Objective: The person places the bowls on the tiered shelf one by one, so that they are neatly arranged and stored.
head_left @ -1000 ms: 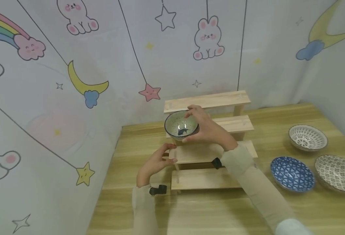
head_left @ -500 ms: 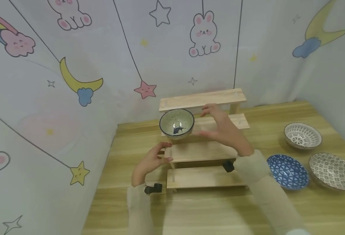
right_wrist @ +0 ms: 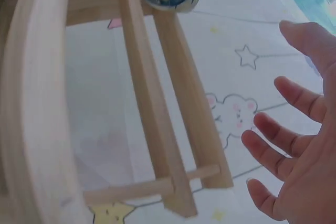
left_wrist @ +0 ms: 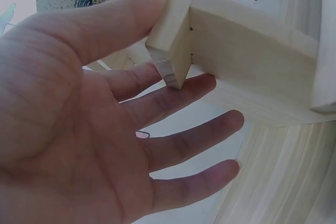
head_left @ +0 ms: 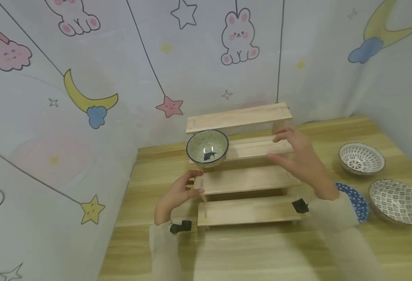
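Observation:
A deep speckled green bowl with a dark rim and a blue fish inside stands at the left end of the second-highest board of a stepped wooden shelf. My left hand holds the left end of the board below it. In the left wrist view, the thumb of that hand lies on one face of the board end and fingers touch the other side. My right hand is to the right of the bowl and apart from it, near the shelf's right end. Its fingers are spread around nothing in the right wrist view.
On the table to the right lie a white-and-grey patterned bowl, a grey lattice-patterned dish and a blue patterned dish, partly hidden by the right sleeve. A cartoon-printed curtain hangs close behind the shelf.
My right hand has let go of the bowl and moved right, away from it. The bowl stays on the board. The left hand keeps its place on the shelf end.

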### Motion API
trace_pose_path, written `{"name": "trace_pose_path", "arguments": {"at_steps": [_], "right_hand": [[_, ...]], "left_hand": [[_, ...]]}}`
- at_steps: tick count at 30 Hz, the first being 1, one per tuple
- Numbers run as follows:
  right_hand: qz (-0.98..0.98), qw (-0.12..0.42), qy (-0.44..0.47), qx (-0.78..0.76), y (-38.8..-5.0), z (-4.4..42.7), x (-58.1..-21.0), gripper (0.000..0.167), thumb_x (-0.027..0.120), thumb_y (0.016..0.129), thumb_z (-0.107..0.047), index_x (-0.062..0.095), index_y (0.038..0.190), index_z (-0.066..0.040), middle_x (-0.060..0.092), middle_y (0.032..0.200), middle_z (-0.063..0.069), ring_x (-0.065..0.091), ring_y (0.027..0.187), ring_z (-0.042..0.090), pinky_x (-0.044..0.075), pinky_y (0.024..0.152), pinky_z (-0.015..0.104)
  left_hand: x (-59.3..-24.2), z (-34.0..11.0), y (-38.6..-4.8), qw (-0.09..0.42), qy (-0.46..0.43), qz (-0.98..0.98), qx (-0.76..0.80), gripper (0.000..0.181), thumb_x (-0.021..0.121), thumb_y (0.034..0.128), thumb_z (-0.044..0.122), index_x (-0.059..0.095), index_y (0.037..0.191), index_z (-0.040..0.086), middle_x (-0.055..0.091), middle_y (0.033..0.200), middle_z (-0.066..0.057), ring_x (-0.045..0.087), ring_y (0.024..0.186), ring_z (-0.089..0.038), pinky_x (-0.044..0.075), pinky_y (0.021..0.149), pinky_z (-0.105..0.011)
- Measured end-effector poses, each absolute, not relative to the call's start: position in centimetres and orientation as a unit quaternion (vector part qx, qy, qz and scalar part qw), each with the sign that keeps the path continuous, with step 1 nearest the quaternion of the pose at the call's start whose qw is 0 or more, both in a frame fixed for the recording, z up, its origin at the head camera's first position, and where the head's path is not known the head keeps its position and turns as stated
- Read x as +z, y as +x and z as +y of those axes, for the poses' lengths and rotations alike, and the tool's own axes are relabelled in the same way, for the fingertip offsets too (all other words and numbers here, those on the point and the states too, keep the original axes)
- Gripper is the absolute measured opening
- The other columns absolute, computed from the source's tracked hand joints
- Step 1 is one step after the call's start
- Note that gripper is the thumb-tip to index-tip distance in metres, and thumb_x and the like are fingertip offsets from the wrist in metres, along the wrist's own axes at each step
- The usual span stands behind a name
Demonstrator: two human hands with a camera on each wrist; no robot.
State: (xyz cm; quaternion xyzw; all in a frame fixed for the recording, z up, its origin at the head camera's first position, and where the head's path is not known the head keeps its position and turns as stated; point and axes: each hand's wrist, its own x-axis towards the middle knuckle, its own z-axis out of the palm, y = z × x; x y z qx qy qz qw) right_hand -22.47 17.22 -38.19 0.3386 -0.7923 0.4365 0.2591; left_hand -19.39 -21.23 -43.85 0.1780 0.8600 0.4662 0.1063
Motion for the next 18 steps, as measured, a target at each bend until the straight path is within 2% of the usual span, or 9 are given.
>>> {"name": "trace_pose_path", "arguments": {"at_steps": [4, 5, 8, 12, 18], "right_hand": [[-0.811, 0.251, 0.308, 0.429, -22.1, 18.7, -39.0, 0.037, 0.081, 0.085, -0.019, 0.062, 0.107, 0.004, 0.059, 0.122, 0.027, 0.053, 0.118, 0.042, 0.04, 0.099, 0.047], [-0.814, 0.252, 0.303, 0.427, -22.1, 19.0, -39.2, 0.036, 0.081, 0.084, -0.016, 0.062, 0.107, 0.004, 0.059, 0.122, 0.028, 0.053, 0.118, 0.043, 0.04, 0.1, 0.046], [-0.828, 0.237, 0.282, 0.424, -21.7, 20.2, -39.3, 0.034, 0.08, 0.084, -0.009, 0.063, 0.109, 0.004, 0.058, 0.126, 0.027, 0.052, 0.121, 0.045, 0.041, 0.101, 0.053], [-0.852, 0.204, 0.24, 0.418, -21.2, 21.9, -39.2, 0.035, 0.078, 0.088, -0.008, 0.061, 0.116, 0.004, 0.054, 0.133, 0.026, 0.047, 0.125, 0.049, 0.038, 0.101, 0.067], [-0.874, 0.215, 0.193, 0.391, -20.6, 24.6, -40.1, 0.032, 0.076, 0.09, -0.009, 0.06, 0.115, 0.004, 0.054, 0.13, 0.027, 0.047, 0.122, 0.052, 0.038, 0.096, 0.07]], "left_hand": [[-44.0, -21.4, -19.4, 0.11, 0.174, 0.856, 0.474, 0.054, 0.072, 0.095, 0.014, 0.048, 0.14, -0.002, 0.05, 0.144, -0.022, 0.05, 0.127, -0.046, 0.044, 0.102, -0.062], [-44.1, -21.4, -19.4, 0.11, 0.173, 0.856, 0.475, 0.054, 0.072, 0.095, 0.014, 0.048, 0.14, -0.003, 0.049, 0.145, -0.022, 0.05, 0.127, -0.046, 0.044, 0.102, -0.063], [-44.1, -21.4, -19.3, 0.109, 0.173, 0.855, 0.476, 0.053, 0.071, 0.0952, 0.014, 0.048, 0.14, -0.003, 0.049, 0.145, -0.023, 0.05, 0.127, -0.046, 0.044, 0.102, -0.063], [-43.9, -21.4, -19.4, 0.109, 0.172, 0.853, 0.481, 0.054, 0.072, 0.0944, 0.013, 0.048, 0.14, -0.002, 0.049, 0.145, -0.022, 0.05, 0.127, -0.047, 0.044, 0.102, -0.063], [-44.2, -21.5, -19.4, 0.114, 0.174, 0.853, 0.479, 0.053, 0.071, 0.0949, 0.014, 0.048, 0.14, -0.002, 0.048, 0.145, -0.022, 0.049, 0.127, -0.048, 0.045, 0.102, -0.061]]}}
